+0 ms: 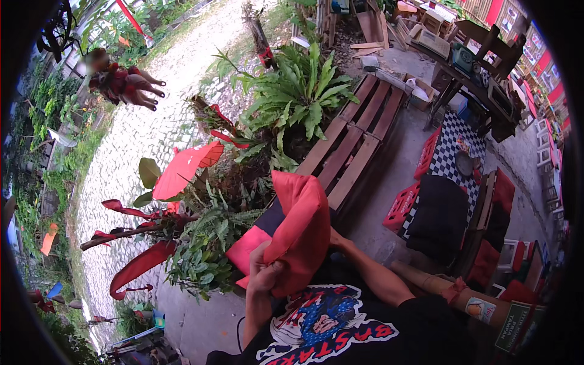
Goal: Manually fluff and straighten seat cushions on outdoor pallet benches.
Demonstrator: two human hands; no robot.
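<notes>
My left hand [265,270] grips the near-left corner of a red fabric cushion [305,223], with the cloth bunched in my fingers. The cushion is raised in front of my torso, and its far part is folded over. At its right side is my right hand [336,239], partly hidden behind the cushion; its fingers are out of sight. Below lies a red and black seat pad [248,246] on the near end of a slatted wooden bench [349,146].
Potted ferns and leafy plants [214,242] border the bench's left side, with a red paper parasol [187,169] among them. To the right, a checkered table [456,141] carries a black cushion [436,219] and stands beside red plastic crates [401,207]. A bamboo post [433,280] is close on my right.
</notes>
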